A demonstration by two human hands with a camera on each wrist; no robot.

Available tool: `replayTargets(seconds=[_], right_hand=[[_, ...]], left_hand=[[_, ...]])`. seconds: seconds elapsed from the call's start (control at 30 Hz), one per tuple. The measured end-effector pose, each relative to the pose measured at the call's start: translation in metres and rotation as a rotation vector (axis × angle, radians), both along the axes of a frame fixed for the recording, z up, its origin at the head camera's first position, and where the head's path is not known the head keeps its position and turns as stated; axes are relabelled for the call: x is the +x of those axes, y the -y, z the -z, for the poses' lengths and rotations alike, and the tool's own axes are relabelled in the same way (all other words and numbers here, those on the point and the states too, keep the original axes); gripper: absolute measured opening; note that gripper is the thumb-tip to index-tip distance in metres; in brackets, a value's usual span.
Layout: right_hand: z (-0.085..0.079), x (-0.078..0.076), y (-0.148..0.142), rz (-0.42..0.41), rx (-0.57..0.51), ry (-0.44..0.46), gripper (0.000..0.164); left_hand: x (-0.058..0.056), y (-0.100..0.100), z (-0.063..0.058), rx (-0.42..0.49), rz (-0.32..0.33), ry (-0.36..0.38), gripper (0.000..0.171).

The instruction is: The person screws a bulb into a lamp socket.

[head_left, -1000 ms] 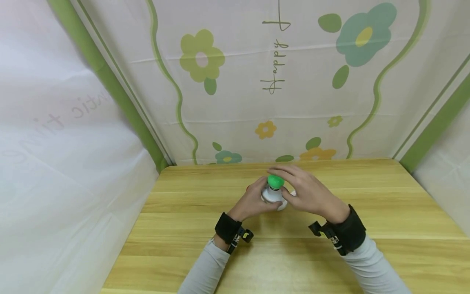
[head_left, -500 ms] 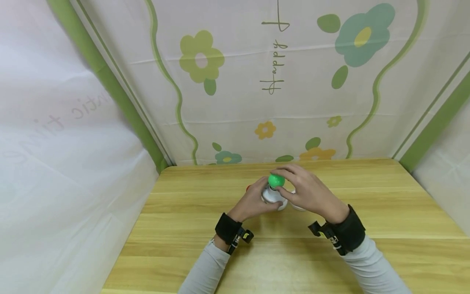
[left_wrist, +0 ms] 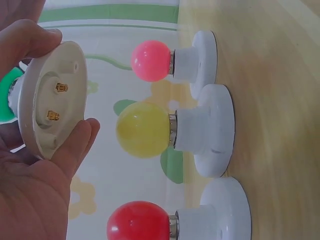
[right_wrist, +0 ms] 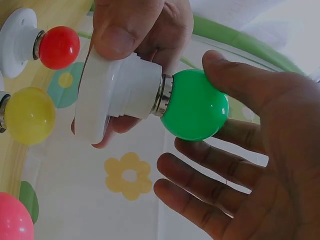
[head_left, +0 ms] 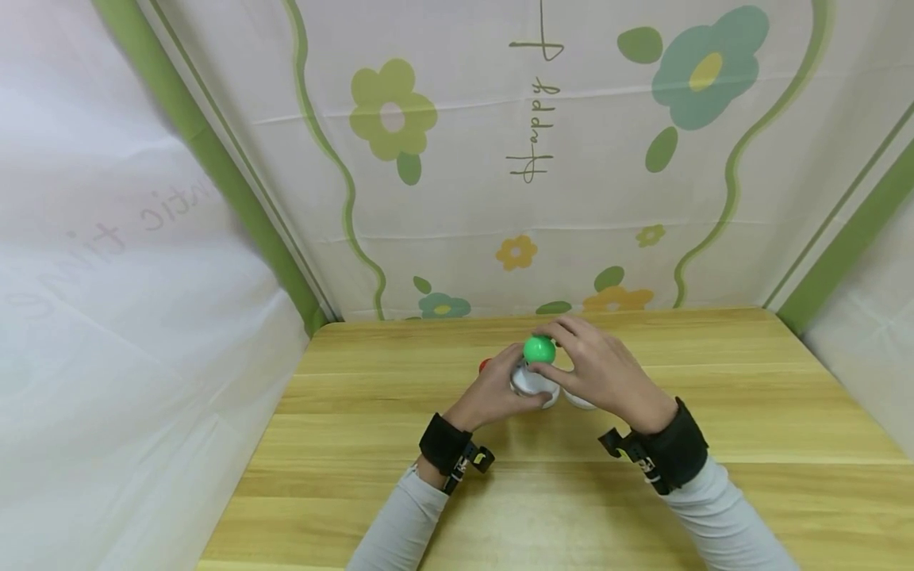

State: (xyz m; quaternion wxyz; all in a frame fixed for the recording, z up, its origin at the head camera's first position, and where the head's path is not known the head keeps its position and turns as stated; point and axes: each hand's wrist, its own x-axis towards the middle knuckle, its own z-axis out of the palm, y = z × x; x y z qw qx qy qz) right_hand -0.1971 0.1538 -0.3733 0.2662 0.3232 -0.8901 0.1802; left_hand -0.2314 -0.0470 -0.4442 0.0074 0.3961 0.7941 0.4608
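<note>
My left hand (head_left: 493, 388) grips a white lamp holder (right_wrist: 132, 87) around its round base, lifted off the table. Its hollow underside, with two brass terminals, faces the left wrist camera. A green light bulb (right_wrist: 195, 107) sits in the holder's socket, part of its metal cap still showing. The thumb and fingers of my right hand (head_left: 603, 369) pinch the bulb, while the lower fingers spread loosely in the right wrist view.
Three more white holders stand on the wooden table (head_left: 343, 492), bearing a pink bulb (left_wrist: 151, 61), a yellow bulb (left_wrist: 142, 130) and a red bulb (left_wrist: 137, 222). In the head view my hands mostly hide them. A flower-printed cloth (head_left: 457, 174) hangs behind the table.
My right fingers have shifted around the green bulb, and the bulb has edged slightly right in the head view. My left hand keeps its hold on the lamp holder.
</note>
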Motion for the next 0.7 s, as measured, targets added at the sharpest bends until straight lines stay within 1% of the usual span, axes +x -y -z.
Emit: replayTargets(seconds=[0.13, 0.27, 0.37, 0.47, 0.7], right_hand=[[-0.0027, 0.0001, -0.0027, -0.009, 0.001, 0.011, 0.057], [-0.0056, 0.0002, -0.0065, -0.061, -0.007, 0.052, 0.05], [-0.007, -0.0002, -0.0079, -0.109, 0.005, 0.067, 0.052], [-0.007, -0.0012, -0.008, -0.143, 0.019, 0.06, 0.051], [-0.0059, -0.0016, -0.0082, -0.134, 0.016, 0.042, 0.043]], left_hand=[[-0.0006, 0.0003, 0.0003, 0.001, -0.009, -0.013, 0.066], [-0.0014, 0.0003, 0.0008, 0.003, -0.02, -0.012, 0.067], [-0.0014, 0.0007, 0.0009, -0.002, -0.016, -0.003, 0.07], [-0.0007, 0.001, 0.0, -0.006, -0.01, 0.007, 0.071], [0.0008, 0.0002, -0.0015, -0.005, -0.01, 0.014, 0.07]])
